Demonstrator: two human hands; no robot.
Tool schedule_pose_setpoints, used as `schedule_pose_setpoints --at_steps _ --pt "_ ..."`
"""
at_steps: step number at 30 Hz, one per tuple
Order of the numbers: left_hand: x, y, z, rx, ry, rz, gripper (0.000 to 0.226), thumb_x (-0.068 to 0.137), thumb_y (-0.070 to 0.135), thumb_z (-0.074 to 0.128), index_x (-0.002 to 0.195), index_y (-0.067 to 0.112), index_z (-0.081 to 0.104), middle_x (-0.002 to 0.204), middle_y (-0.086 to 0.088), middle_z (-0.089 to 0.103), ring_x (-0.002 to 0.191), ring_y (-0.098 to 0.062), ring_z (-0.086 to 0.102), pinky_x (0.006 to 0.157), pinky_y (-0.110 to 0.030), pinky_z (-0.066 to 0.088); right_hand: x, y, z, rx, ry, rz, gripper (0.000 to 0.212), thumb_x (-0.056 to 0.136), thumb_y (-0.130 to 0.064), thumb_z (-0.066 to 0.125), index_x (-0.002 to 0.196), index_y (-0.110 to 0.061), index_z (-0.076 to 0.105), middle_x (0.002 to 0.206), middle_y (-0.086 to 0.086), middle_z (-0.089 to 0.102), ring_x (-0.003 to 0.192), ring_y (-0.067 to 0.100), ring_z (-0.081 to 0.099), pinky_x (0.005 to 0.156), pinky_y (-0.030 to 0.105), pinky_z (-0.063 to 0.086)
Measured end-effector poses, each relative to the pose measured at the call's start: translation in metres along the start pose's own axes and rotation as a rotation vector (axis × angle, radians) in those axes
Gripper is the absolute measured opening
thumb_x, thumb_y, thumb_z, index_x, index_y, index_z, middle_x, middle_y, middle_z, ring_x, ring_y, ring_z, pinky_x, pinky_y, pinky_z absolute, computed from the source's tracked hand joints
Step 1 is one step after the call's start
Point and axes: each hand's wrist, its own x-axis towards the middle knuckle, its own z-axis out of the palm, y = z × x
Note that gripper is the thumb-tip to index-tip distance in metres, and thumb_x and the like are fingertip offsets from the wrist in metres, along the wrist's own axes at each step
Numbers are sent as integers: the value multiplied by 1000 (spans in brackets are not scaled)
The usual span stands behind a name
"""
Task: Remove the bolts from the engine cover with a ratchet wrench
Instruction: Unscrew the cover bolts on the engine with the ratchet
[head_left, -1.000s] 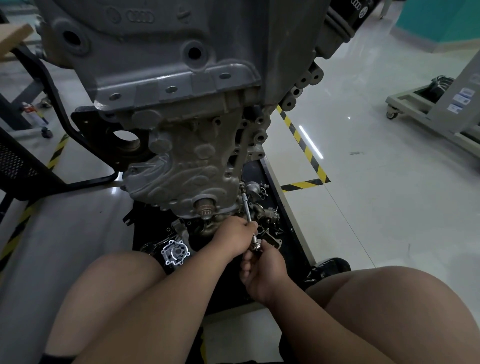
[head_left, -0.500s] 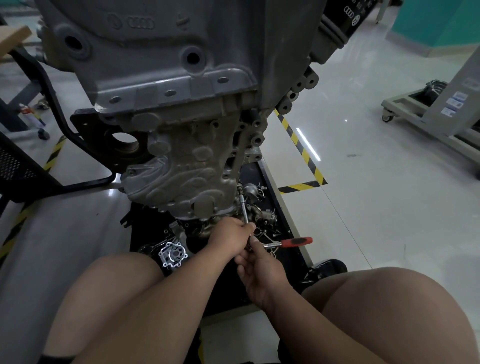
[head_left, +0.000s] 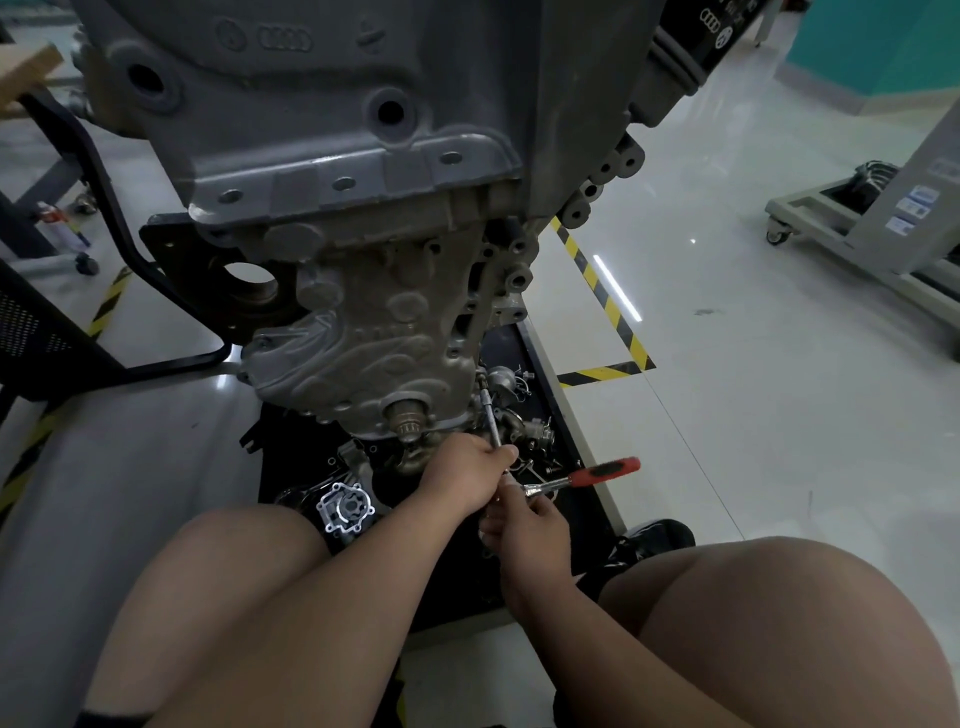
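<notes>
Red ratchet wrench (head_left: 602, 472) in right hand (head_left: 527, 535) fingers (head_left: 537, 508); left hand (head_left: 462, 478) grips extension (head_left: 490, 413).

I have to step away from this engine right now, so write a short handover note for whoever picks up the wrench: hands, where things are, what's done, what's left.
Left hand grips the extension bar near its lower end.
Right hand holds the ratchet wrench at its head; the red handle points right, free.
The bar runs up to the lower right edge of the engine cover; its tip is too small to confirm on a bolt.
Done: cannot tell how many bolts are out; loose parts lie in the black tray.
Left: work this bolt out, then check the cover's rim for others.
</notes>
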Motion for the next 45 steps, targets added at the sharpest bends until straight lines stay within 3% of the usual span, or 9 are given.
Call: schedule_pose_setpoints --at_steps 3,9,17,22,29,33,37,42,45 --pt "0 1 1 -19 -1 -7 42 90 39 62 57 13 58 47 3 53 46 -12 49 50 -24 36 1 -1 3 107 -26 141 38 101 -36 48 80 -8 62 54 2 57 43 12 49 44 23 39" --pt "-2 3 3 -49 -37 -39 35 95 35 53 81 10 72 45 4 58 41 -7 55 48 -18 39 3 -10 3 186 -103 377 54 102 -52 28 67 -17 49 46 -2 38 36 11 30 40 21 23" --pt "-4 1 1 -28 -29 -42 31 97 33 51 80 13 68 37 6 54 32 -5 50 34 -12 34 -3 -16 4 182 -195 509 62 99 -58 24 56 -19 44 46 -3 31 37 11 24 41 20 19" --pt "-2 -1 2 6 10 -20 37 93 35 57 62 14 61 54 -2 60 53 -20 58 59 -28 46 -3 -17 6 186 -185 475 51 101 -50 32 64 -19 49 50 -4 38 42 10 30 44 22 23" --pt "-2 1 2 64 22 -36 48 91 38 59 50 15 51 43 3 50 46 -14 48 48 -25 31 -5 -12 6 125 -76 241 27 100 -28 51 82 -10 61 56 -1 57 44 8 48 48 22 39" --pt "-2 3 2 66 25 -27 48 91 39 60 50 15 51 45 5 49 47 -12 47 47 -25 30 -5 -12 5 132 -61 143 9 97 -15 58 96 -8 52 60 3 56 51 7 52 51 21 43" --pt "-2 4 1 34 24 -21 50 90 38 61 48 15 48 43 4 46 46 -16 45 49 -26 32 -5 -12 6 101 -26 69 26 91 -2 61 82 -13 39 53 0 48 46 7 43 48 23 36" --pt "-2 1 1 -18 8 -17 43 90 39 61 56 14 57 51 0 56 53 -18 54 58 -28 42 -7 -10 5 101 -14 90 18 96 -20 59 84 -8 56 63 5 60 53 11 52 54 26 43" --pt "-3 1 2 -51 -29 -24 38 92 39 57 68 12 66 52 -1 60 45 -13 54 52 -23 41 -6 -10 2 92 -53 154 31 100 -31 52 87 -7 65 59 2 60 45 9 51 47 24 43"
